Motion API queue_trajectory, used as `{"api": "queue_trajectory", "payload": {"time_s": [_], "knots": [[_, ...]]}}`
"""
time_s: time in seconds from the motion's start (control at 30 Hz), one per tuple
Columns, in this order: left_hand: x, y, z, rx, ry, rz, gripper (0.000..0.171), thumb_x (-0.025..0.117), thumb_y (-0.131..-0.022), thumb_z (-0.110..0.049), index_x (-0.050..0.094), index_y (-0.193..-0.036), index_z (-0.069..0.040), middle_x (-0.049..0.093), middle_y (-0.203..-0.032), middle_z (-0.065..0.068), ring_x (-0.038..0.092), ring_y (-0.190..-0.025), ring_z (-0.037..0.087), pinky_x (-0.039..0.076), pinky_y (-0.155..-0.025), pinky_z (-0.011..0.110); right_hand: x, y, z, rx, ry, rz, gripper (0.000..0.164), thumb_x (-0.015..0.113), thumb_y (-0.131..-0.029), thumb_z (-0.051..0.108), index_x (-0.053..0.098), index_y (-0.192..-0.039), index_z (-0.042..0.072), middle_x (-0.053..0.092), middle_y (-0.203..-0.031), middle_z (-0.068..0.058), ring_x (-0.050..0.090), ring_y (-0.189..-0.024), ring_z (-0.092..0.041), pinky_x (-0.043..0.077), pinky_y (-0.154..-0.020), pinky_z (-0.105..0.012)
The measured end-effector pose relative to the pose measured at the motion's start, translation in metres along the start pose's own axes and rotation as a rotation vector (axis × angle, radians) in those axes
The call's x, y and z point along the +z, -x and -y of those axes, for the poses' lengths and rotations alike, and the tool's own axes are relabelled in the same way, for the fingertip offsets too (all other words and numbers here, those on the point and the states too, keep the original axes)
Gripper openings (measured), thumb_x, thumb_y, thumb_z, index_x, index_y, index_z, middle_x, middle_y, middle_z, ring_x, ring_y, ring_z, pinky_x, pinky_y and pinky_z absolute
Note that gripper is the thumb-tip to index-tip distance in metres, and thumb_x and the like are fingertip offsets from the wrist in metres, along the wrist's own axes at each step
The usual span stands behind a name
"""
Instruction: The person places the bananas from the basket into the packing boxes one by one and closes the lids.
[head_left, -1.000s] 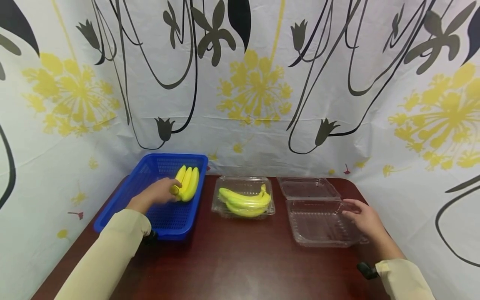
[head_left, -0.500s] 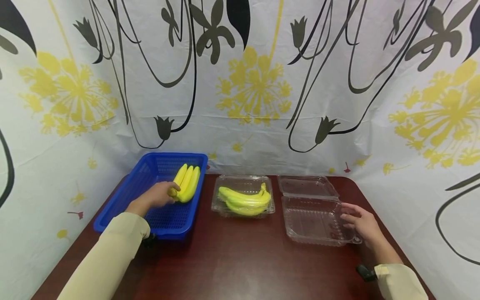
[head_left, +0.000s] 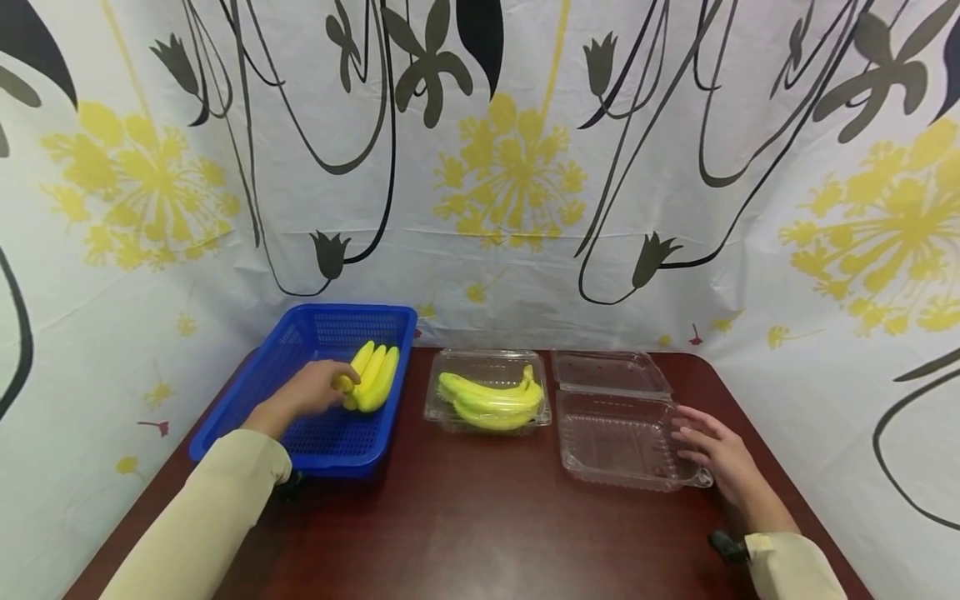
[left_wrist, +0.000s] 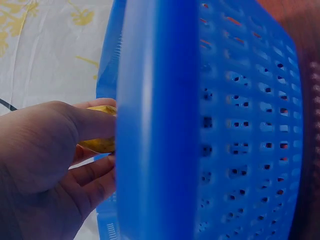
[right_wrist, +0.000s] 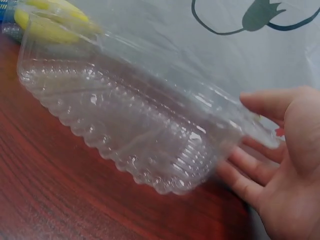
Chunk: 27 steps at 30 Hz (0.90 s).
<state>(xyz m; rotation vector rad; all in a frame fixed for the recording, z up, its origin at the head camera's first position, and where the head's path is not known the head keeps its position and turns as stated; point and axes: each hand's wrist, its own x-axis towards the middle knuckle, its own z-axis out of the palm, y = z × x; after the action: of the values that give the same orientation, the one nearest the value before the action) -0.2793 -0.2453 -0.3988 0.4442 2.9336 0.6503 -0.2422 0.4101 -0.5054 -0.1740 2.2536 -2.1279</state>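
In the head view my left hand [head_left: 315, 387] pinches the stem end of a bunch of yellow bananas [head_left: 377, 379] inside the blue plastic basket [head_left: 300, 329]. The left wrist view shows thumb and fingers about the yellow stem [left_wrist: 100, 142]; the basket's rim hides the rest. My right hand [head_left: 727, 454] holds the right edge of an open, clear plastic clamshell container [head_left: 618, 442]. In the right wrist view the thumb [right_wrist: 267, 102] is above that edge and the fingers [right_wrist: 250, 187] lie below it, against the side wall. The container holds nothing.
A second clear clamshell [head_left: 446, 417], with a banana bunch [head_left: 491, 404] inside, stands between the basket and the open container. All rest on a dark red-brown table [head_left: 480, 517]. A white patterned sheet [head_left: 525, 283] hangs behind and at both sides.
The open container has slid a little to the left, with my right hand following it. The bananas in the basket have shifted slightly toward me, still held by my left hand.
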Motion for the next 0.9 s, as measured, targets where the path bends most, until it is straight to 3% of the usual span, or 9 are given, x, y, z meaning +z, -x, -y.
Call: {"api": "queue_trajectory", "payload": {"time_s": [0.27, 0.9], "knots": [[-0.001, 0.004, 0.003, 0.022, 0.025, -0.049, 0.03, 0.067, -0.085, 0.0, 0.068, -0.114, -0.005, 0.066, -0.107, 0.015, 0.059, -0.092, 0.029, 0.05, -0.076, 0.045, 0.002, 0.001, -0.008, -0.087, -0.026, 0.107, 0.05, 0.044, -0.104, 0.011, 0.028, -0.15, -0.001, 0.06, -0.128, 0.004, 0.057, -0.112, -0.009, 0.049, -0.087, -0.023], [-0.017, 0.017, 0.005, 0.032, 0.087, -0.203, 0.031, 0.072, -0.086, -0.007, 0.067, -0.116, -0.003, 0.067, -0.101, 0.015, 0.059, -0.083, 0.028, 0.049, -0.068, 0.043, 0.004, -0.001, -0.01, -0.103, 0.064, 0.216, 0.052, 0.039, -0.106, 0.013, 0.02, -0.153, 0.001, 0.052, -0.14, 0.004, 0.046, -0.121, -0.001, 0.04, -0.09, -0.018]]}}
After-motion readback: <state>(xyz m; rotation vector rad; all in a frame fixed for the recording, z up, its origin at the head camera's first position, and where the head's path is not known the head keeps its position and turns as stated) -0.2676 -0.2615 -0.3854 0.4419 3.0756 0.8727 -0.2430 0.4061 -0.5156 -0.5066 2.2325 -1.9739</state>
